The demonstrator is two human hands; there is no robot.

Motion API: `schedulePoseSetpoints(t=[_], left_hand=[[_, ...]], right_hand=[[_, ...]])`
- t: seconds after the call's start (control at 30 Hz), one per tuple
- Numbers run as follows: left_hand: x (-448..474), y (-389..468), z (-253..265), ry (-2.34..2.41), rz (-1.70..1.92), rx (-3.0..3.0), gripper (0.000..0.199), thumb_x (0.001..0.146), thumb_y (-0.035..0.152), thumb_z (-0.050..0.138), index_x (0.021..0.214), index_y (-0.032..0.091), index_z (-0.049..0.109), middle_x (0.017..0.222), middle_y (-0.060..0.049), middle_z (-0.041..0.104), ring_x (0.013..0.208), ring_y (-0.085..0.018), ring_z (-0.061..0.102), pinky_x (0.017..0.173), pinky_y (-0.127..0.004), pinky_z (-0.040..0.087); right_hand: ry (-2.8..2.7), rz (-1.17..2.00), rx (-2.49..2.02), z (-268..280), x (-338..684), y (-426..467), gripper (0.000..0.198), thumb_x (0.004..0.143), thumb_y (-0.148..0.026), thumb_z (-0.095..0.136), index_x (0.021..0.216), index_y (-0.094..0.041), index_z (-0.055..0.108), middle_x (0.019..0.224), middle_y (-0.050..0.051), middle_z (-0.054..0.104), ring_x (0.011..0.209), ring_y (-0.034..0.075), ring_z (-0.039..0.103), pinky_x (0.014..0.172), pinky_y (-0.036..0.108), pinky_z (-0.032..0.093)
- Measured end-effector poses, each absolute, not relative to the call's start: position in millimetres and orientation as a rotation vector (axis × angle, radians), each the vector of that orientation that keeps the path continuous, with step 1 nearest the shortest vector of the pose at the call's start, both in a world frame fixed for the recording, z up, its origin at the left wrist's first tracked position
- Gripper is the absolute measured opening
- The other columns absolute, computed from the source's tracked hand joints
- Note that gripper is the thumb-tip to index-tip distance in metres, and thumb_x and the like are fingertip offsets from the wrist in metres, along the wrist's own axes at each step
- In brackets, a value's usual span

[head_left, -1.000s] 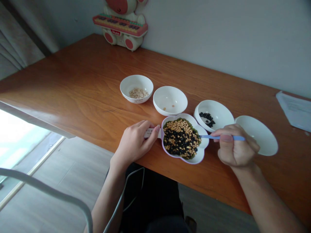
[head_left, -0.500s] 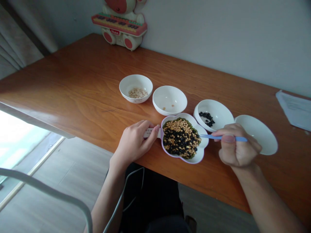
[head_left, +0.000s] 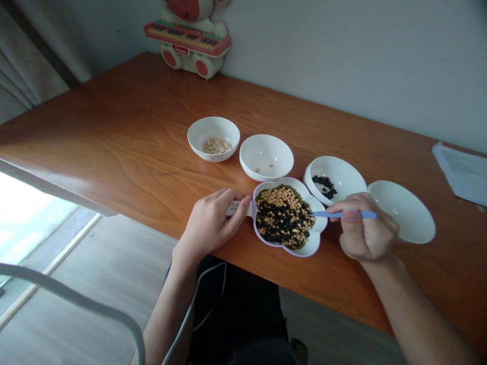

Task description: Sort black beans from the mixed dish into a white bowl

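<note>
A white dish with a scalloped purple rim (head_left: 315, 244) lies near the table's front edge, holding mixed black, tan and green beans. Its handle is in the closed fingers of my left hand (head_left: 211, 220). My right hand (head_left: 367, 228) pinches a slim blue utensil (head_left: 327, 214), whose tip reaches into the beans at the dish's right side. Whether that tip grips a bean is too small to tell. Behind my right hand stand a white bowl with black beans (head_left: 324, 186) and another white bowl (head_left: 411, 218), partly hidden by the hand.
Farther left are a white bowl (head_left: 266, 144) with a few tan pieces and a white bowl (head_left: 213, 126) of pale flat pieces. A toy keyboard figure (head_left: 190, 45) stands by the wall. A clear plastic item (head_left: 464, 172) lies at right. A grey cable (head_left: 76, 301) crosses lower left.
My right hand has shifted left with the blue utensil, bringing its tip farther over the beans. The left hand still grips the dish's handle in the same place.
</note>
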State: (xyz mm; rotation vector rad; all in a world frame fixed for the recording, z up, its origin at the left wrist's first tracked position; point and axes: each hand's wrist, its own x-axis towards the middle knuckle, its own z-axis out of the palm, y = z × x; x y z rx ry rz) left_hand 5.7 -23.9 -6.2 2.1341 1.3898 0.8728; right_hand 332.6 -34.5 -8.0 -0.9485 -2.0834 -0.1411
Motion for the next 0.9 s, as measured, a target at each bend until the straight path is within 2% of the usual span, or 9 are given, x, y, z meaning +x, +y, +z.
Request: schedulePoseSetpoints(t=[0.37, 0.67, 0.77, 0.9], left_hand=[[5.7, -24.0, -5.7, 1.395, 0.867, 2.134, 0.038, 0.113, 0.038, 0.056, 0.079, 0.022, 0.059, 0.073, 0.0, 0.069, 0.061, -0.014, 0.061, 0.063, -0.029, 0.043], [6.0, -24.3, -5.7, 1.396, 0.866, 2.123, 0.038, 0.113, 0.038, 0.056, 0.078, 0.022, 0.058, 0.074, -0.001, 0.069, 0.06, -0.014, 0.06, 0.062, -0.029, 0.042], [5.2, -23.9, -5.9, 1.4, 0.835, 2.116, 0.037, 0.113, 0.039, 0.055, 0.08, 0.022, 0.059, 0.077, -0.001, 0.071, 0.062, -0.015, 0.061, 0.064, -0.029, 0.042], [4.5, -23.7, -5.5, 1.418, 0.793, 2.125, 0.037, 0.114, 0.041, 0.054, 0.084, 0.022, 0.063, 0.079, -0.002, 0.072, 0.065, -0.016, 0.063, 0.065, -0.03, 0.043]], right_hand=[[-2.084, -0.177, -0.977, -7.8, 332.6, -34.3, 0.021, 0.105, -0.009, 0.055, 0.098, -0.023, 0.071, 0.078, 0.001, 0.073, 0.069, 0.019, 0.067, 0.067, 0.037, 0.051], [-1.957, -0.153, -0.969, -10.9, 334.7, -38.2, 0.023, 0.109, -0.019, 0.054, 0.1, -0.025, 0.074, 0.077, 0.002, 0.074, 0.068, 0.022, 0.068, 0.065, 0.041, 0.05], [-1.819, -0.246, -0.92, -13.6, 338.9, -39.1, 0.024, 0.111, -0.024, 0.054, 0.109, -0.027, 0.078, 0.075, 0.003, 0.072, 0.067, 0.024, 0.067, 0.065, 0.045, 0.051], [-1.684, -0.415, -0.949, -15.6, 347.9, -36.5, 0.026, 0.11, -0.022, 0.055, 0.112, -0.028, 0.08, 0.076, 0.006, 0.074, 0.07, 0.027, 0.07, 0.069, 0.048, 0.051]])
